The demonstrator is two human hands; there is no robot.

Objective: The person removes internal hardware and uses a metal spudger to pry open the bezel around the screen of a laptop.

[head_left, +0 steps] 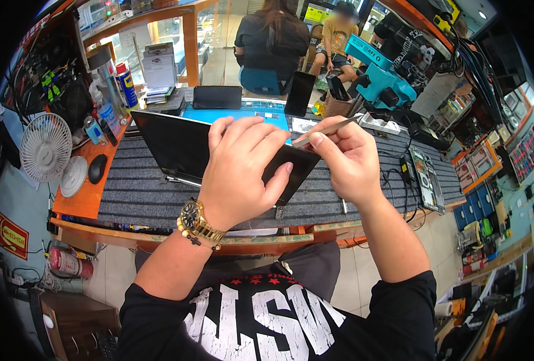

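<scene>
The left hand (240, 171), wearing a gold wristwatch (196, 221), lies spread flat with fingers wide over the near corner of a flat black glossy tablet-like panel (177, 147), pinning it to the grey ribbed bench mat (141, 195). At three o'clock from it, the right hand (346, 159) is pinched closed around a slim silver metal pair of tweezers (327, 130), whose tip sits at the panel's right edge, close to the left fingertips. The left hand covers much of the panel's near corner, so the seam there is hidden. At twelve o'clock lies a blue work mat (243, 113) with a dark phone (299, 93) propped on it; at two o'clock stands a teal microscope arm (378, 75). A small white desk fan (44, 147) sits at nine o'clock, a green circuit board (426, 177) at three. Two people sit beyond the bench.
</scene>
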